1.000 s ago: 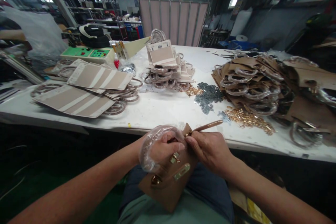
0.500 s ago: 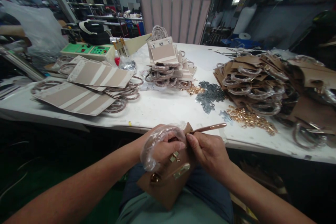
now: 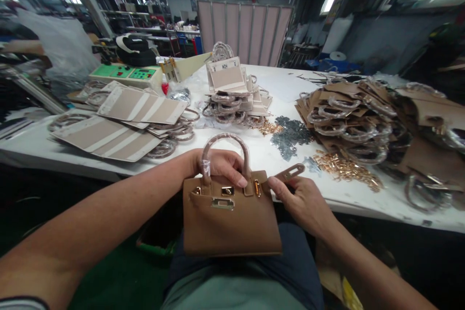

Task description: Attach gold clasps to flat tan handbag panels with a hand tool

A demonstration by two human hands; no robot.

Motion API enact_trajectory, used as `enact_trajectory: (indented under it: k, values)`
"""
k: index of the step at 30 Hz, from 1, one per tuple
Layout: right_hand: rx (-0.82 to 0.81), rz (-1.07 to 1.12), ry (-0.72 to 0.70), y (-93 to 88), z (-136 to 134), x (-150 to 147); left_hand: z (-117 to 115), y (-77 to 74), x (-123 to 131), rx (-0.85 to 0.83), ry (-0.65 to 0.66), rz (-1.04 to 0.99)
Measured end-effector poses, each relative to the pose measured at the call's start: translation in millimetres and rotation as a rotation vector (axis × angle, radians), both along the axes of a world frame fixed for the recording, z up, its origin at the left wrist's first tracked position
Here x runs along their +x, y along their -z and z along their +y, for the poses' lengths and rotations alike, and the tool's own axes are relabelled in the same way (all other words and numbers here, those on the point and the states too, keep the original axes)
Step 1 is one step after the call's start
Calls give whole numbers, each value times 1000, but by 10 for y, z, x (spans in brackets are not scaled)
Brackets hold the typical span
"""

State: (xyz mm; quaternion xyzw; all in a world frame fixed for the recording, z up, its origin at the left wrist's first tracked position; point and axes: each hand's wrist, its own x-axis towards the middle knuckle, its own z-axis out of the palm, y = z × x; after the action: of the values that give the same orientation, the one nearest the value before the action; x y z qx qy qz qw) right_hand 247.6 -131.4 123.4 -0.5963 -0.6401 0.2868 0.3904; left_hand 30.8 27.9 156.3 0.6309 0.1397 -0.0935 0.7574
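Observation:
A brown handbag panel [image 3: 232, 230] faces me upright above my lap, with gold-coloured fittings along its top. Its arched handle [image 3: 225, 136] is wrapped in clear film. My left hand [image 3: 227, 164] reaches through the handle and grips the panel's top edge, thumb in front and fingers hidden behind. On the right side, my right hand [image 3: 300, 198] pinches a brown strap [image 3: 290, 173] between thumb and fingers, close to the panel's upper right corner. The strap's free end carries a slotted metal plate and points up to the right.
Beige panels with handles [image 3: 109, 138] lie stacked at the left of the white table [image 3: 203, 155]. Another stack [image 3: 225, 80] stands mid-table. Grey metal pieces [image 3: 290, 135] and gold-coloured pieces [image 3: 348, 169] lie in heaps beside a pile of brown panels [image 3: 345, 106]. Behind stands a green-faced machine [image 3: 125, 72].
The handbag panel has swung from a tilted, edge-on position to facing me squarely, and its handle now stands upright. The strap has turned, showing its slotted plate. Both hands keep their hold.

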Motion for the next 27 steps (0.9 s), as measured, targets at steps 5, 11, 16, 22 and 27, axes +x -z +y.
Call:
enact_trajectory:
  k: [5, 11, 16, 22, 27]
  values:
    - [-81, 168, -31, 109, 22, -65, 68, 185, 18, -22, -43, 57]
    - [-144, 176, 136, 252, 49, 87, 127, 614, -308, -295, -628, 47]
    - [-189, 131, 208, 405, 122, 272, -208, 740, -468, -142, -780, -150]
    - [-225, 151, 273, 490, 204, 290, -512, 798, -211, 441, -1009, -119]
    - [-236, 176, 283, 486, 198, 322, -551, 897, -142, 366, -1151, -192]
